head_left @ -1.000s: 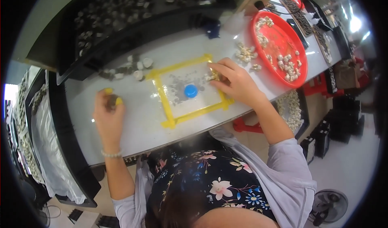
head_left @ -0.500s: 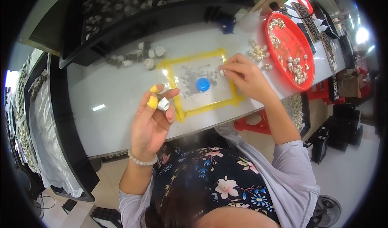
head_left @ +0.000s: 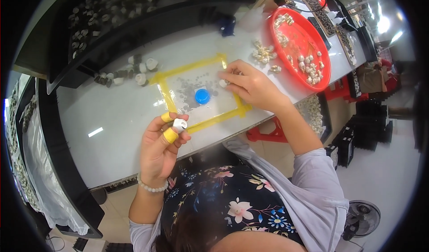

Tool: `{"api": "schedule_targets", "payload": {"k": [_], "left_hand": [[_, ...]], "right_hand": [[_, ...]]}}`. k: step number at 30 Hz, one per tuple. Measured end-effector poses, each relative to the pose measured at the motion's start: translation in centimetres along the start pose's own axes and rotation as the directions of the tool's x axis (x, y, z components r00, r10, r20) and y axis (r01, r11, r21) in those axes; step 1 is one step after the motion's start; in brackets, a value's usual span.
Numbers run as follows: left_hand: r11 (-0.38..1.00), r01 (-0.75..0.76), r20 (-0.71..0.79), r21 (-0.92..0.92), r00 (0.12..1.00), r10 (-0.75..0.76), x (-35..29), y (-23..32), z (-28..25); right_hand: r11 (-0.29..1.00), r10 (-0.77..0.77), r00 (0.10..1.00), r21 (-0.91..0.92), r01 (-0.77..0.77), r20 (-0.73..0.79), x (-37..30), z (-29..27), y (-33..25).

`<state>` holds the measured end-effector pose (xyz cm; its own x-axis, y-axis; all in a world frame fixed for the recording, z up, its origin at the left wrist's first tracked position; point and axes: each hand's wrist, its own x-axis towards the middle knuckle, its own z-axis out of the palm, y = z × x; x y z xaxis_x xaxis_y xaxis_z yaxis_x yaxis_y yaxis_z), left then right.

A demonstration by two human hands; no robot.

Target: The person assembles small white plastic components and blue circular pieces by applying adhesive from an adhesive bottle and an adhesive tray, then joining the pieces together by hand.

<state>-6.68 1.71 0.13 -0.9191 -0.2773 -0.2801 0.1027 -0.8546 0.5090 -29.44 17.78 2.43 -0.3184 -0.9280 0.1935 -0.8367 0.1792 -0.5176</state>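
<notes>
From afar, I see left fingers (head_left: 170, 135) pinch a white piece (head_left: 179, 124), right fingers (head_left: 237, 67) a pale bit (head_left: 223, 83). A loosened pinch could drop either.

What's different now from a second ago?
The left hand has moved right, to the near-left corner of the yellow tape frame, holding a white piece. The right hand still pinches a small pale piece at the frame's right side; the blue cap and red tray stayed put.
</notes>
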Motion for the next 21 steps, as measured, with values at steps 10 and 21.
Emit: {"api": "schedule_targets", "payload": {"k": [10,21], "left_hand": [[0.995,-0.084,-0.058,0.059,0.994,0.088,0.2,-1.4,0.4],[0.995,-0.097,-0.050,0.031,0.994,0.098,0.2,-1.5,0.4]], "right_hand": [[0.978,0.006,1.000,0.208,-0.008,0.011,0.8,-0.1,-1.8],[0.969,-0.203,0.967,-0.110,0.221,0.154,2.7,0.4,-3.6]]}}
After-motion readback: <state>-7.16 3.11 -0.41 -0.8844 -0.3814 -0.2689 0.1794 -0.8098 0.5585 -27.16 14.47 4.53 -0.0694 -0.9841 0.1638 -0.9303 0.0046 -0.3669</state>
